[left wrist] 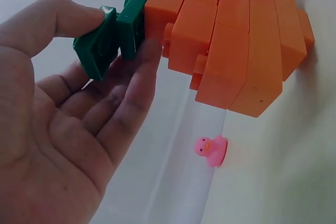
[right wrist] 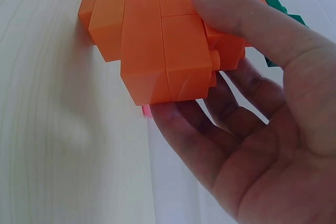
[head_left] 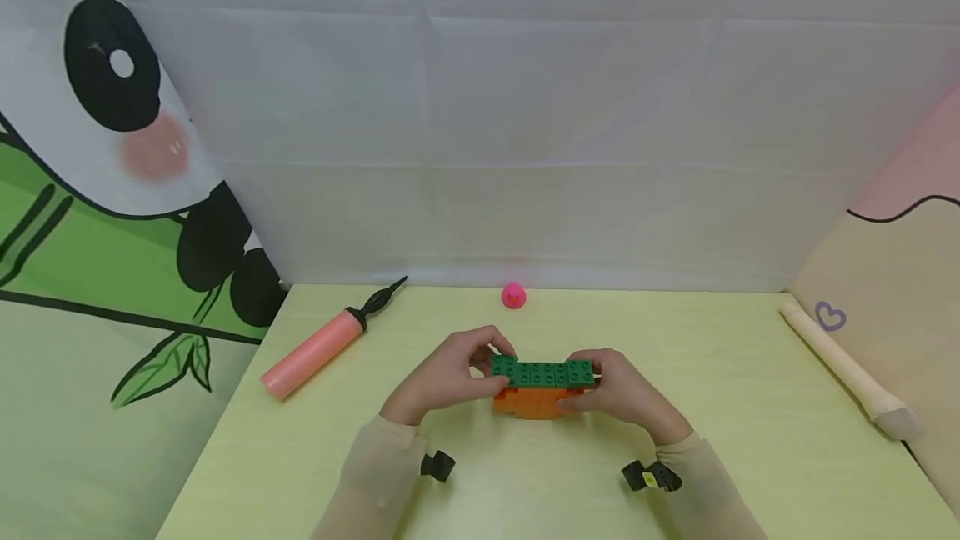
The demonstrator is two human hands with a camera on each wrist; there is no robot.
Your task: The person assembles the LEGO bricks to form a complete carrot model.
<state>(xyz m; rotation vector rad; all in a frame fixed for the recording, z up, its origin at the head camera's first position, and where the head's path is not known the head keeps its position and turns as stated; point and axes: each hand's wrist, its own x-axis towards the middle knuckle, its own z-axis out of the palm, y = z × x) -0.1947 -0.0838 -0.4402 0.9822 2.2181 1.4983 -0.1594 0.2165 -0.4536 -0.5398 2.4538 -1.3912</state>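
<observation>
An orange brick build (head_left: 534, 404), stepped and narrower towards its bottom, stands on the table in front of me. Green studded toy bricks (head_left: 543, 374) form a row along its top. My left hand (head_left: 452, 375) pinches a green brick (left wrist: 98, 45) at the left end of that row, thumb on its studded side. This brick sits tilted against the neighbouring green brick (left wrist: 135, 19) in the left wrist view. From the other side, my right hand (right wrist: 252, 124) grips the orange build, its thumb (right wrist: 231, 14) on the near face and its fingers behind.
At the table's back edge sits a pink toy duck (head_left: 513, 296). A pink hand pump (head_left: 318, 350) with a black nozzle lies at the left. Along the right edge rests a long pale roll (head_left: 847, 369). White sheeting (head_left: 540, 148) rises behind the table.
</observation>
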